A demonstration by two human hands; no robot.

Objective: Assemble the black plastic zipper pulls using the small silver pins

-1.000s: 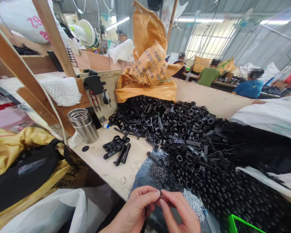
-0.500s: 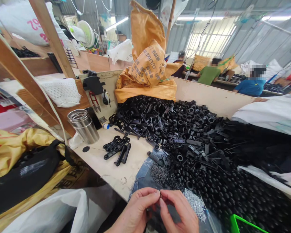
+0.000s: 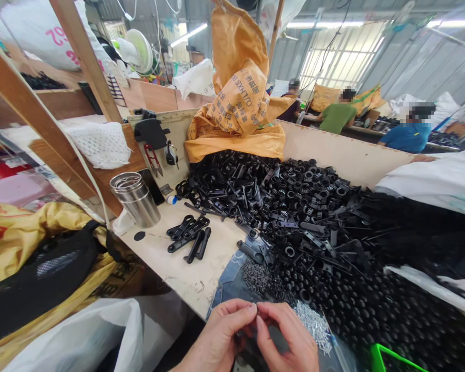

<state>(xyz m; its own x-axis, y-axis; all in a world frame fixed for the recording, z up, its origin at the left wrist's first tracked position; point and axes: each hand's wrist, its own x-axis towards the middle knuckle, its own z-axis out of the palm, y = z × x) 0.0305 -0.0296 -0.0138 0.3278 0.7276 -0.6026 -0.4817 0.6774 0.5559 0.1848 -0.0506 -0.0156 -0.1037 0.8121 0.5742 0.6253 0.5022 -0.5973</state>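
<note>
My left hand [image 3: 223, 333] and my right hand [image 3: 285, 335] meet at the table's front edge, thumbs and forefingers pinched together tip to tip. Whatever sits between the fingertips is dark and too small to name. Just beyond them lie a heap of tiny dark screw-like pieces [image 3: 258, 276] and, by my right hand, a pile of silvery pins [image 3: 313, 325], both on a dark blue cloth [image 3: 227, 289]. Several long black plastic handles [image 3: 189, 235] rest on the wood to the left.
A big heap of black plastic parts [image 3: 294, 201] covers the table's middle, with round black knobs [image 3: 375, 305] at the right. A steel cup [image 3: 135, 199] stands at the left. An orange sack [image 3: 236, 103] stands behind the heap. A green plastic frame [image 3: 387, 356] is at lower right.
The view has shifted slightly, so the surroundings appear a little further right. Both hands keep the same pinched pose.
</note>
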